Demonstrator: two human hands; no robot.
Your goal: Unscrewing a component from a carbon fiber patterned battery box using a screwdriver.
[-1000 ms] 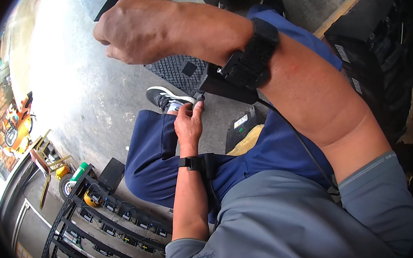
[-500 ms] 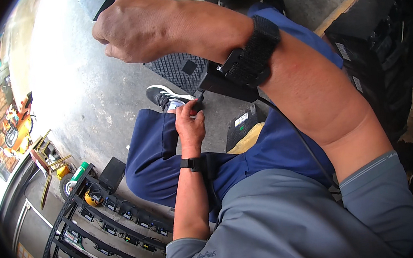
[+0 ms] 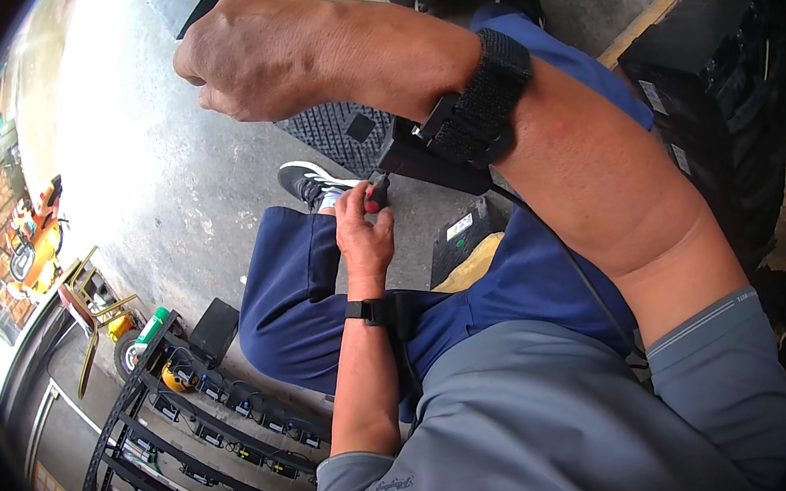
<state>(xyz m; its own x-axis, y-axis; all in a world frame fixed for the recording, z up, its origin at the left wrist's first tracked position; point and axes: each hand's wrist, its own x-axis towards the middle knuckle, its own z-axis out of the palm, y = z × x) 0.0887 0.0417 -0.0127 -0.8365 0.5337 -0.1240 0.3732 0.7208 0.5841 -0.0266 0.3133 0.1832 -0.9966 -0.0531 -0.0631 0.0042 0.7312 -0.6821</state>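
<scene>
My left hand (image 3: 364,239) is closed around a black tool handle with a red end (image 3: 376,197), held between my knees; its tip is hard to make out. Raised close to the camera, my right hand (image 3: 252,55) has its fingers curled down, and whatever they may hold is hidden. A black strap with a device (image 3: 478,100) sits on my right forearm, a slimmer strap (image 3: 369,312) on my left wrist. Below the right forearm lies a black ridged slab (image 3: 321,134) with a smooth square in it. It is partly covered by that arm.
A black box with a white label (image 3: 460,230) stands between my legs beside a yellow pad (image 3: 476,268). Black cases (image 3: 678,57) crowd the right. At lower left is a dark rack (image 3: 203,434) holding several small devices, with a chair (image 3: 82,309) behind it.
My left hand has turned and shifted slightly right, so the tool handle's red end now shows more plainly. The right hand has hardly moved.
</scene>
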